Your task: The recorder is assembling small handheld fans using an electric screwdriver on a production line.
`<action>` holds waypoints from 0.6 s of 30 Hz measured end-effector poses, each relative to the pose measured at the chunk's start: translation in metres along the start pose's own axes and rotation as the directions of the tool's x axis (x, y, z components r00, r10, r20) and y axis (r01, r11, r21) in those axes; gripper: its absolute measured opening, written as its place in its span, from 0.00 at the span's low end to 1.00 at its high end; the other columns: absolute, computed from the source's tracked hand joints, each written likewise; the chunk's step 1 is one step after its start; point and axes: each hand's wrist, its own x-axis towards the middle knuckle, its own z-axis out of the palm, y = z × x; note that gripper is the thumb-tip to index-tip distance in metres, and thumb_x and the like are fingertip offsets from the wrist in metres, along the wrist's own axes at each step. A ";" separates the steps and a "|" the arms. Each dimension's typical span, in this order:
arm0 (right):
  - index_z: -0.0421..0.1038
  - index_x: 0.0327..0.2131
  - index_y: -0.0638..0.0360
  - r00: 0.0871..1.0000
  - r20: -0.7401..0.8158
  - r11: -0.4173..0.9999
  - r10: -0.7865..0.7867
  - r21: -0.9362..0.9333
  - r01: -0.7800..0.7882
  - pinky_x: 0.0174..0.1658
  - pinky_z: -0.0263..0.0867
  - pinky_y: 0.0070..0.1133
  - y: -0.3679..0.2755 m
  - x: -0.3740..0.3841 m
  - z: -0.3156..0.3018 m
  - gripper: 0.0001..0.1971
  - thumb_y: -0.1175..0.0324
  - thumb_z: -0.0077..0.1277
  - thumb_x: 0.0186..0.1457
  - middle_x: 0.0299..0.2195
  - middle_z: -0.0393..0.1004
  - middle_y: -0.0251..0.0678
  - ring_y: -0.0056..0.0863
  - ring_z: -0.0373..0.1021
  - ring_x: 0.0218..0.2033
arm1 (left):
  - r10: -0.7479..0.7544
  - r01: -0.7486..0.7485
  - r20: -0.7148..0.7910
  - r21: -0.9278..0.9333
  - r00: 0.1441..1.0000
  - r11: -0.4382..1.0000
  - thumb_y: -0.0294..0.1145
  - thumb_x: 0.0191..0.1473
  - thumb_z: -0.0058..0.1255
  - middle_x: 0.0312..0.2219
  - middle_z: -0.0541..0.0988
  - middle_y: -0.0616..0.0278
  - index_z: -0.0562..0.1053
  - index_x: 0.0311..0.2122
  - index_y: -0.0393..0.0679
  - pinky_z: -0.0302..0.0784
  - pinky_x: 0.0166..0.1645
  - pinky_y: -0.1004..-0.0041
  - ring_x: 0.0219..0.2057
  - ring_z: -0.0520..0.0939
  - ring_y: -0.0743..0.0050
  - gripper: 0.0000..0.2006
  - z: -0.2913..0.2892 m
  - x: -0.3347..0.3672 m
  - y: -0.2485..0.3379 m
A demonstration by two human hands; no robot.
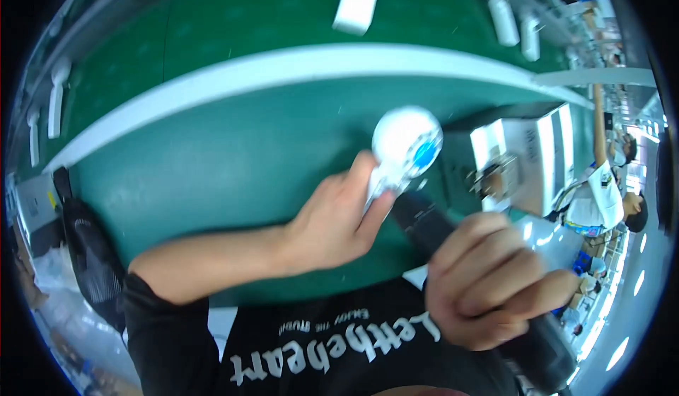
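Observation:
My left hand [336, 212] grips the neck of a white handheld device [403, 138] with a round head and a bright blue patch on it. Wrapped in my right hand [495, 283] is a thick black power screwdriver [421, 222]. Its front end points up and left, close to the device's neck beside my left thumb. Motion blur hides whether the tip touches the device. Both hands are over the green work surface [212, 148], in front of my black shirt.
A white-grey box [530, 155] with small metallic parts [495, 180] at its near side stands to the right. Beyond a pale curved rail [339, 60], white pieces [358, 3] lie on a green belt. A black mesh bag [92, 261] lies left. A co-worker [598, 194] is at far right.

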 end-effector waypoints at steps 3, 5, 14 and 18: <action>0.55 0.30 0.54 0.998 0.011 0.998 -0.064 0.022 0.064 0.13 0.58 0.13 0.003 0.004 -0.007 0.13 0.64 0.50 0.60 0.17 0.62 0.26 0.14 0.59 0.10 | 0.018 -0.017 0.044 -0.006 0.999 1.000 0.27 0.56 0.48 0.23 0.75 0.41 0.59 0.41 0.34 0.71 0.29 0.55 0.26 0.78 0.38 0.13 0.001 0.006 0.003; 0.56 0.30 0.55 1.000 0.011 0.998 -0.016 0.057 0.016 0.13 0.60 0.13 -0.003 0.004 -0.011 0.13 0.66 0.52 0.58 0.17 0.63 0.26 0.15 0.60 0.10 | 0.006 -0.003 0.093 -0.031 0.996 1.000 0.29 0.57 0.48 0.23 0.75 0.41 0.60 0.42 0.33 0.71 0.30 0.56 0.26 0.78 0.38 0.14 -0.001 0.005 0.009; 0.59 0.33 0.57 0.965 -0.154 0.975 -0.211 0.040 0.220 0.17 0.60 0.13 -0.054 0.032 -0.069 0.09 0.66 0.47 0.60 0.18 0.61 0.26 0.14 0.61 0.12 | 0.158 0.105 -0.491 0.467 0.856 0.878 0.36 0.62 0.41 0.35 0.75 0.45 0.62 0.50 0.38 0.71 0.42 0.60 0.37 0.78 0.50 0.15 -0.104 0.051 0.035; 0.61 0.36 0.59 0.973 -0.226 0.995 -0.057 -0.089 0.038 0.21 0.59 0.14 -0.067 0.037 -0.105 0.08 0.65 0.40 0.63 0.20 0.58 0.26 0.12 0.59 0.14 | 0.235 0.534 -0.608 0.786 0.759 0.310 0.41 0.61 0.42 0.44 0.75 0.42 0.61 0.58 0.37 0.71 0.48 0.57 0.45 0.76 0.41 0.25 -0.215 0.061 -0.012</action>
